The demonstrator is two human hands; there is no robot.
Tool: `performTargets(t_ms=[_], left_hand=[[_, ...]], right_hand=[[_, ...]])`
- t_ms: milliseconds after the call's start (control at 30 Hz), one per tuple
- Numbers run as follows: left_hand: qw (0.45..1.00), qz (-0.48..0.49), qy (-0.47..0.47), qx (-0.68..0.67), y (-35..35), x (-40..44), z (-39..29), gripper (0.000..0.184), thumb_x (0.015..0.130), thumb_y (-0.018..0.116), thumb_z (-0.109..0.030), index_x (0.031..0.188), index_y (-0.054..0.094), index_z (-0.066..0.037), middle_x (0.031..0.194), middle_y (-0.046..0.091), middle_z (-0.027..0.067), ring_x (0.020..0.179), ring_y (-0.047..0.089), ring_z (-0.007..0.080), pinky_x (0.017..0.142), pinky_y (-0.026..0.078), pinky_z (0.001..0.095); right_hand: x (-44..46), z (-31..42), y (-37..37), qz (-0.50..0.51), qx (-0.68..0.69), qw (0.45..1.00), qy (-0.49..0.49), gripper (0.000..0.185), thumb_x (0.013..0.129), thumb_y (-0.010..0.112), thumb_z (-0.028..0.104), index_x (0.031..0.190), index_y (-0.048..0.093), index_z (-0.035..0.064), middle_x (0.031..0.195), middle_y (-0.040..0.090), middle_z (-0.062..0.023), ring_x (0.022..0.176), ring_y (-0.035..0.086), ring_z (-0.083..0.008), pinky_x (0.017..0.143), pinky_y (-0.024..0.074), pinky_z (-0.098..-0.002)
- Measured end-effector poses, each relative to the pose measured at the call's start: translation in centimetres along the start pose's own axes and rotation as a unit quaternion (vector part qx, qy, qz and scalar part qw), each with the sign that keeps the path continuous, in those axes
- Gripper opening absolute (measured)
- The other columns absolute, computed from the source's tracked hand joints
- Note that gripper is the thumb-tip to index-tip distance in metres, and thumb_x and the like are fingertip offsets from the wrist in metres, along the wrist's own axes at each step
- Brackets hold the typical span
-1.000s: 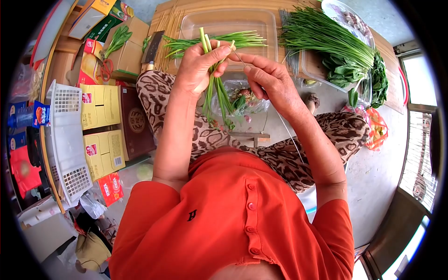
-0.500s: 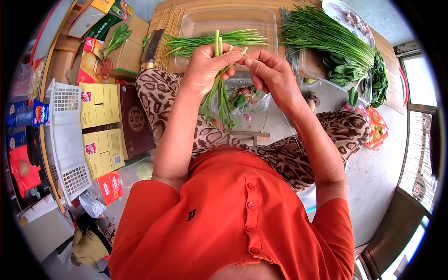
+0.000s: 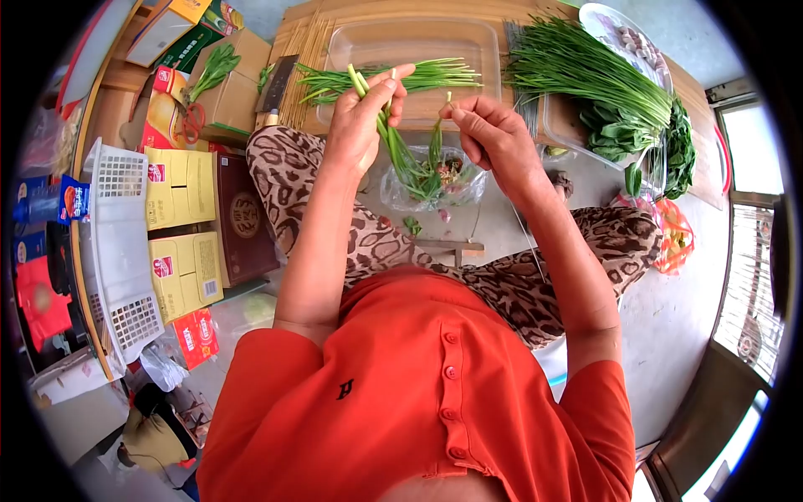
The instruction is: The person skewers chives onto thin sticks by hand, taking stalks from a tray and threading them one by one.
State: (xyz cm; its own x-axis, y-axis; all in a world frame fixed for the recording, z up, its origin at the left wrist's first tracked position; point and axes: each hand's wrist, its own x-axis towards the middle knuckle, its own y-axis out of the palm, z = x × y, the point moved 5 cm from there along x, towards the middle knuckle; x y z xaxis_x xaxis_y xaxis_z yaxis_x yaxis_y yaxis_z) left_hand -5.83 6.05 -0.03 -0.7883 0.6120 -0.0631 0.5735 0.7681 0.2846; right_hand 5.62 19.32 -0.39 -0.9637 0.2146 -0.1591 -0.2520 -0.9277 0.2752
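Note:
My left hand (image 3: 362, 117) is closed round several green chive stalks (image 3: 400, 159), their pale ends poking up past the thumb and the leafy ends drooping. Its index finger points out to the right. In my right hand (image 3: 493, 134) is a thin metal skewer (image 3: 527, 230), which trails down towards my right knee. One stalk (image 3: 437, 146) hangs at the fingertips of that hand, apart from the others; how it meets the skewer is too small to tell. Under both hands lies a clear plastic bag (image 3: 456, 188) with vegetable scraps.
On the wooden table are a clear tray (image 3: 335, 50) with chives (image 3: 435, 74), bamboo skewers (image 3: 305, 42), metal skewers (image 3: 525, 84) and a cleaver (image 3: 278, 84). A big chive bundle (image 3: 585, 71), leafy greens (image 3: 615, 134) and a plate (image 3: 598, 12) stand right. Boxes (image 3: 180, 188) line the left.
My hands have moved apart. The left shifted slightly left with the stalks, and one stalk now hangs at my right hand, separate from the bunch. My left index finger has straightened.

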Motion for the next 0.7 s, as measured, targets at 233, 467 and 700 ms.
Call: performTargets(t_ms=[233,467,700], left_hand=[[0.999,0.025,-0.018,-0.045,0.1,0.0,0.4,0.027,0.089,0.062,-0.014,0.111,0.059,0.003,0.083,0.058,0.0026,0.07,0.05,0.0101,0.062,0.039,0.0233],[0.994,0.029,-0.057,-0.088,0.2,0.0,0.8,0.022,0.088,0.064,-0.014,0.103,0.062,0.002,0.084,0.058,0.0026,0.07,0.051,0.011,0.062,0.039,0.0237],[0.99,0.053,-0.063,-0.111,0.5,0.0,0.9,0.025,0.087,0.065,-0.014,0.104,0.063,0.003,0.085,0.059,0.0031,0.072,0.052,0.0114,0.063,0.04,0.0242]], right_hand=[[-0.5,0.4,0.8,0.037,-0.025,0.999,-0.007,0.017,0.094,0.055,0.019,0.098,0.063,0.0049,0.058,0.047,0.0054,0.048,0.038,-0.0026,0.044,0.0277,-0.0186],[-0.8,0.6,1.0,0.028,-0.037,0.999,-0.007,0.019,0.095,0.053,0.019,0.1,0.063,0.0039,0.055,0.044,0.0065,0.047,0.035,-0.002,0.044,0.0239,-0.0192],[-0.7,0.4,1.0,0.03,-0.054,0.998,0.0,0.019,0.095,0.052,0.02,0.101,0.063,0.0049,0.055,0.044,0.0069,0.047,0.035,-0.002,0.044,0.0237,-0.0192]])
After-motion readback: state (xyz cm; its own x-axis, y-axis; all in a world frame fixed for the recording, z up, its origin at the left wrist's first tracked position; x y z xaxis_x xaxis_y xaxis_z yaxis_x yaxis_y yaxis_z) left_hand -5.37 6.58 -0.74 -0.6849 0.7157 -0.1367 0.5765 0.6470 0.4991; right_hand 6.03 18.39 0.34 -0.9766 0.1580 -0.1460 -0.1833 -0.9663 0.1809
